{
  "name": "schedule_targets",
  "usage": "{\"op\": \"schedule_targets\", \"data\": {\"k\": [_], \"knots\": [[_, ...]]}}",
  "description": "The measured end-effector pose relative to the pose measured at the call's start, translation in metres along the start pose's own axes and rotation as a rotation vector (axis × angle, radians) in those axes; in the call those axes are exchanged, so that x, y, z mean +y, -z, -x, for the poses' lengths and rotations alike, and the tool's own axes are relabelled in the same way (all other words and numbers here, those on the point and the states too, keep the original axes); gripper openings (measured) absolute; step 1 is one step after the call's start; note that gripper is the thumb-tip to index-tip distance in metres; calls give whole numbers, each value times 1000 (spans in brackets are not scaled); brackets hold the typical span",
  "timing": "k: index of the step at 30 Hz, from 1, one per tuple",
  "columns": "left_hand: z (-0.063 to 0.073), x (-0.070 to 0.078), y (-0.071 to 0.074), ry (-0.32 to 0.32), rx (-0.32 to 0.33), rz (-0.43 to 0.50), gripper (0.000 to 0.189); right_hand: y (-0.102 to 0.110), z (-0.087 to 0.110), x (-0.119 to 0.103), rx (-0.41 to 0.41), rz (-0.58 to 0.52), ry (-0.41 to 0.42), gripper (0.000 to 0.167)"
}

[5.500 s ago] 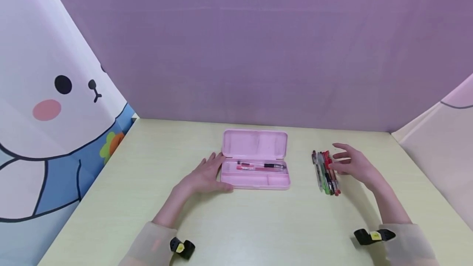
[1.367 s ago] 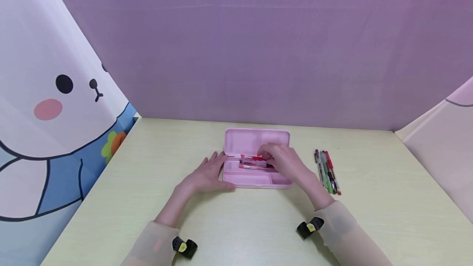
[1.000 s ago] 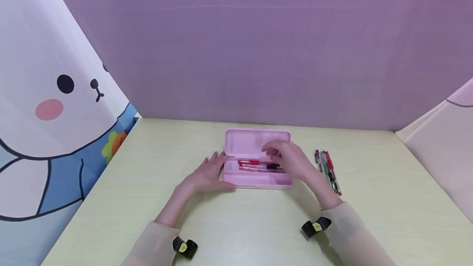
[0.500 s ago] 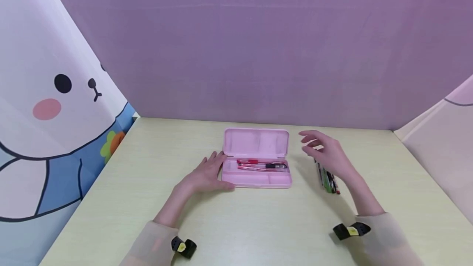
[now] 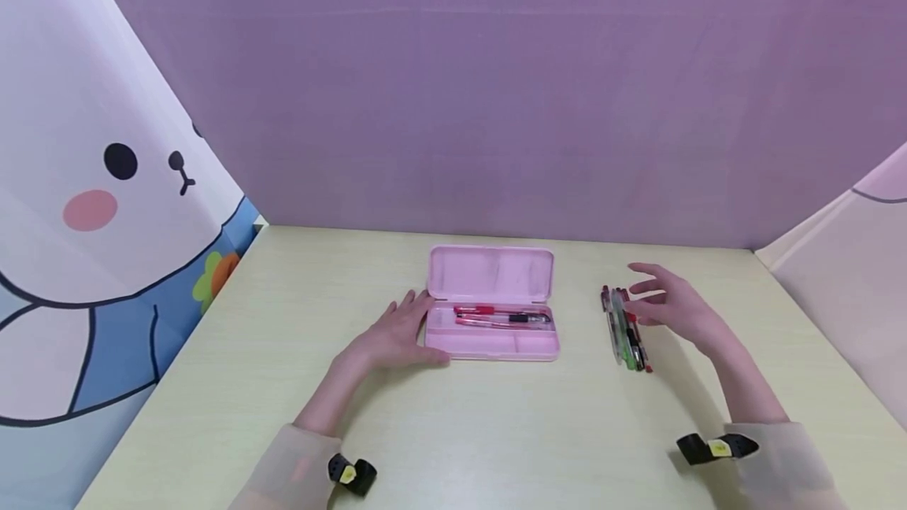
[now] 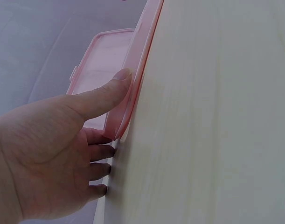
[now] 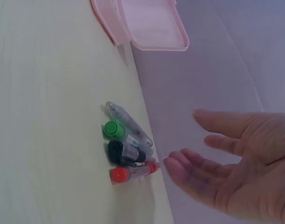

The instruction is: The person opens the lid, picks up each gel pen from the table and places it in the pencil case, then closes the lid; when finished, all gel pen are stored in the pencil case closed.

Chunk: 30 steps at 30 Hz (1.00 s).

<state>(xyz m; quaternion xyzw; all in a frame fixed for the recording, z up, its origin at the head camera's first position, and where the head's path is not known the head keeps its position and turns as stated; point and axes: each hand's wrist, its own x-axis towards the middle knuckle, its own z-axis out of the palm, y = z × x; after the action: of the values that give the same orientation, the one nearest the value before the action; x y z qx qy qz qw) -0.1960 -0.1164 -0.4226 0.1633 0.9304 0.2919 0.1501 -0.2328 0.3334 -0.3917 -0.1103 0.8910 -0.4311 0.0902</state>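
An open pink pencil case (image 5: 468, 345) lies on the table, its lid (image 5: 489, 274) folded back. Three pens rest lengthwise in its rear compartment: a red-capped pen (image 5: 483, 310), a pen with a black grip (image 5: 520, 318) and a pinkish pen (image 5: 482, 323). My left hand (image 5: 392, 338) is spread at the case's left end, thumb touching the front wall in the left wrist view. Over the right side of a pen bunch, my right hand (image 5: 676, 309) hovers with loosely bent fingers and holds nothing. That bunch includes a green-capped pen (image 7: 115, 129), a black-capped pen (image 7: 119, 152) and a red-capped pen (image 7: 121, 175).
The pale wooden table (image 5: 524, 431) meets a purple backdrop (image 5: 496, 101) behind the case. To the left hangs a cloth printed with a cartoon animal (image 5: 127, 242). Black cameras sit at the left wrist (image 5: 352, 474) and right wrist (image 5: 716, 448).
A red-capped pen joined the two in the case and was let go by my right hand, which then moved right to the pen bunch. My left hand stayed put.
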Motion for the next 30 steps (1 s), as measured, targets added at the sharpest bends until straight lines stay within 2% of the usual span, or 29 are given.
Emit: {"op": "schedule_targets", "data": {"k": [8, 12, 22, 30], "knots": [[-1, 0, -1, -6, -7, -2, 107, 2, 2, 10, -58, -47, -133, 88], [0, 1, 0, -3, -6, -1, 107, 0, 2, 13, -74, -46, -168, 90], [0, 1, 0, -1, 2, 7, 106, -3, 0, 10, -99, 22, -184, 91], [1, 0, -1, -2, 4, 15, 105, -6, -1, 11, -91, 23, -200, 87]]}}
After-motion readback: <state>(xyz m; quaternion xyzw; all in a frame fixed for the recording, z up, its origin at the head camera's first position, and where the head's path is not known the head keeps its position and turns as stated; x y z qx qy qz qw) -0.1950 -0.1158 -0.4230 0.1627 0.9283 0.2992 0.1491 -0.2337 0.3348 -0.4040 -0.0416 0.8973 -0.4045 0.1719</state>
